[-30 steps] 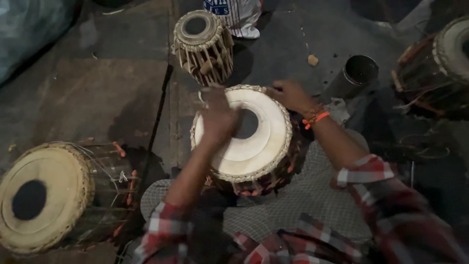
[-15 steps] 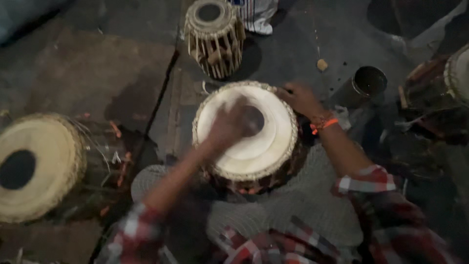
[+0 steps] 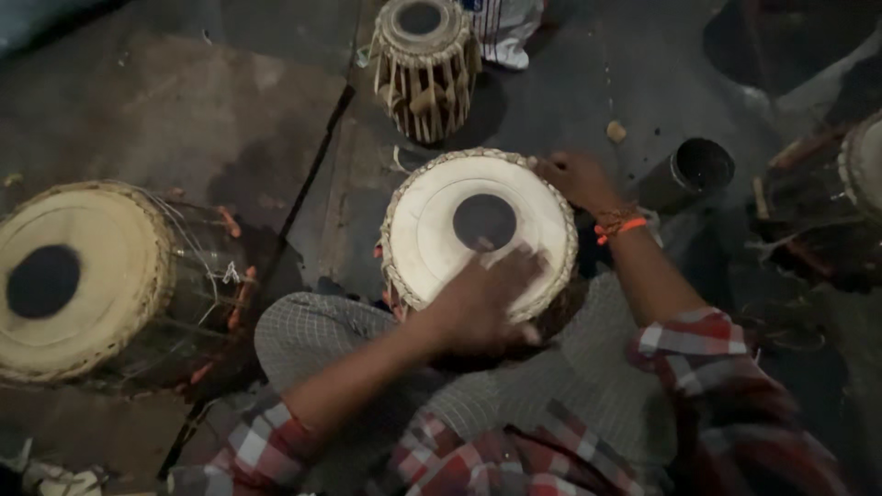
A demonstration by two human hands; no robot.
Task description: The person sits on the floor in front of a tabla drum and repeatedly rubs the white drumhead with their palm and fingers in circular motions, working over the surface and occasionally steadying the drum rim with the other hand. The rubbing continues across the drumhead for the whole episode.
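A round drum (image 3: pixel 432 230) with a pale skin and a black centre spot stands upright between my knees. My left hand (image 3: pixel 482 298) lies palm down on the skin's near edge, fingers spread and blurred, holding nothing. At the far right of the rim, my right hand (image 3: pixel 574 179) grips the drum's edge; an orange thread circles that wrist. Both my sleeves are red and white check.
A large drum (image 3: pixel 83 276) lies tilted at the left on the dark stone floor. A small laced drum (image 3: pixel 424 55) stands beyond, by a white bag (image 3: pixel 505 28). A dark metal cup (image 3: pixel 694 170) and another drum (image 3: pixel 854 184) are at the right.
My left hand has slid from the far left of the skin across the middle to its near edge. My right hand has stayed on the rim.
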